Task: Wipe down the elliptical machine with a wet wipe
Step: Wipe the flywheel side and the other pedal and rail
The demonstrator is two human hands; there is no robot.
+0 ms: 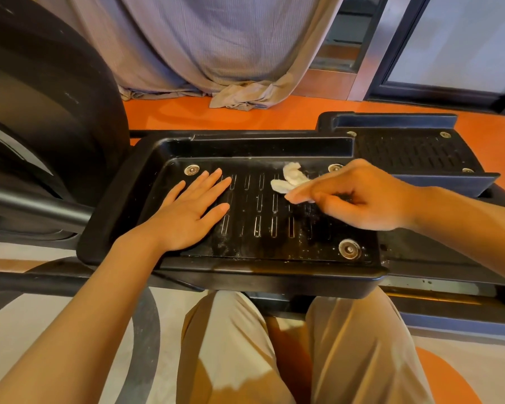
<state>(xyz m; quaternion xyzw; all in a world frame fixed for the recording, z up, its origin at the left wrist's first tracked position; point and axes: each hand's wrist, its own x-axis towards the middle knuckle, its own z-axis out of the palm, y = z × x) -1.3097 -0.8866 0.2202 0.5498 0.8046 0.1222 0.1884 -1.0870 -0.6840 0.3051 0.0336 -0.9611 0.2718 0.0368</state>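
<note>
Left hand (191,209) flat; right hand (359,196) pinching wipe (290,177).

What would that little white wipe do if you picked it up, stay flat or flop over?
It would probably flop. The wet wipe is already crumpled into soft folds under the right hand, so it looks limp, not stiff. It also seems light, since a few fingertips move it across the near pedal. It won't roll away.
</note>
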